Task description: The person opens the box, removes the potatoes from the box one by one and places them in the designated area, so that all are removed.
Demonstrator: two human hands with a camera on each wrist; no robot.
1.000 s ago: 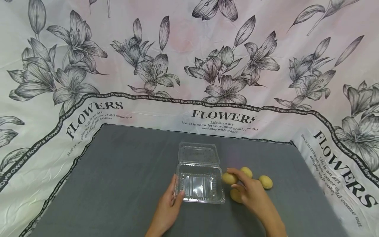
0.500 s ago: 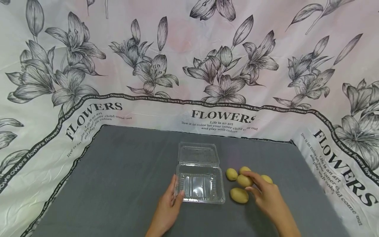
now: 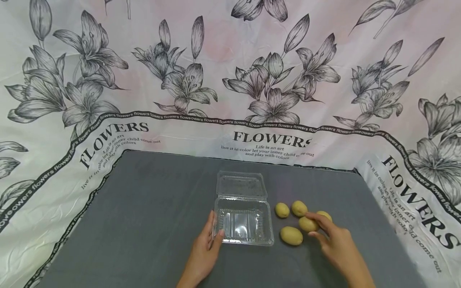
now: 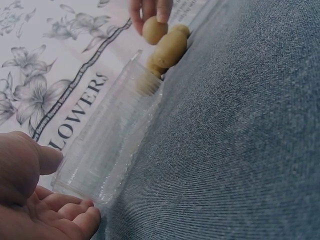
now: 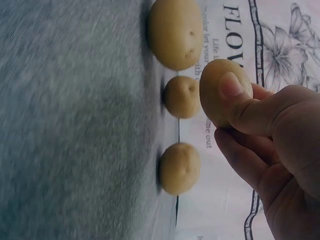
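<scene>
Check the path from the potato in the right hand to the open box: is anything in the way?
Partly. The right hand pinches a potato; two loose potatoes lie on the mat between it and the box. The lid is open and the left hand holds the far left rim, so a lifted path looks clear.

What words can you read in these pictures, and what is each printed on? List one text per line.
"FLOWERS": large capitals, repeated on the floral cloth.
"Life is an art / live it in color let your inner child come out / and play with colors": small print beneath.
"flowers flowers…": along its black band.
Clear box, potatoes: no text.
</scene>
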